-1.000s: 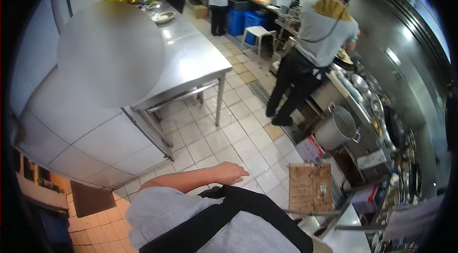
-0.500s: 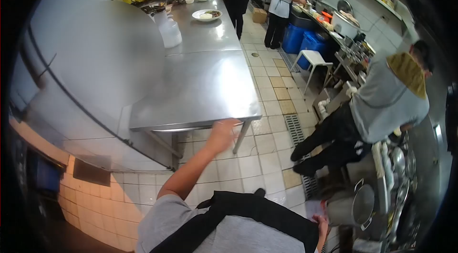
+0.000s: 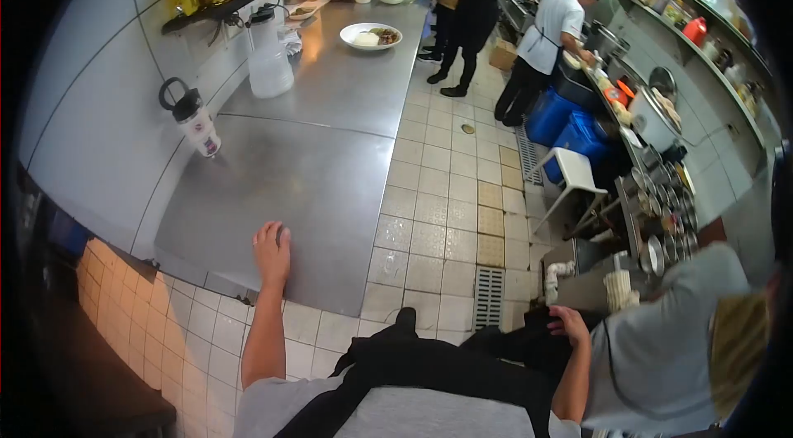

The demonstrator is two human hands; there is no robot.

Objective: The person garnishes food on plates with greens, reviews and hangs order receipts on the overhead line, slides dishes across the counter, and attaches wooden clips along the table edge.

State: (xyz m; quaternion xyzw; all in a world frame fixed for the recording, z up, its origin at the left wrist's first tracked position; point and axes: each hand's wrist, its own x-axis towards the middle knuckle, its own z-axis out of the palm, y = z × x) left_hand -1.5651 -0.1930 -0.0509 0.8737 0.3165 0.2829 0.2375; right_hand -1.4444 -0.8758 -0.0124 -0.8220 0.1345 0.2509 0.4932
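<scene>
My left hand (image 3: pixel 271 256) is at the near part of the steel table (image 3: pixel 330 190), its fingers bent toward the tabletop and the thumb apart. A small dark patch shows between thumb and forefinger; I cannot tell whether it is a shadow or a thing. My right hand (image 3: pixel 568 327) hangs at waist height on the right, fingers loosely spread with nothing in them, near a person in a grey top (image 3: pixel 661 339). Farther up the table are a white plate of food (image 3: pixel 363 39), a translucent plastic jug (image 3: pixel 269 66) and a tumbler with a black lid (image 3: pixel 198 128) by the wall.
A tiled floor aisle (image 3: pixel 438 190) with a drain grate (image 3: pixel 489 298) runs along the table's right. Beyond it stand a white stool (image 3: pixel 578 170), blue bins (image 3: pixel 578 137) and a counter with pots. Another person in white (image 3: pixel 549 29) works there; people stand at the back.
My view has moved closer to the table. My left hand has come from beyond the table's edge to over its top. My right hand has risen into fuller view; the grey-topped person appears nearer.
</scene>
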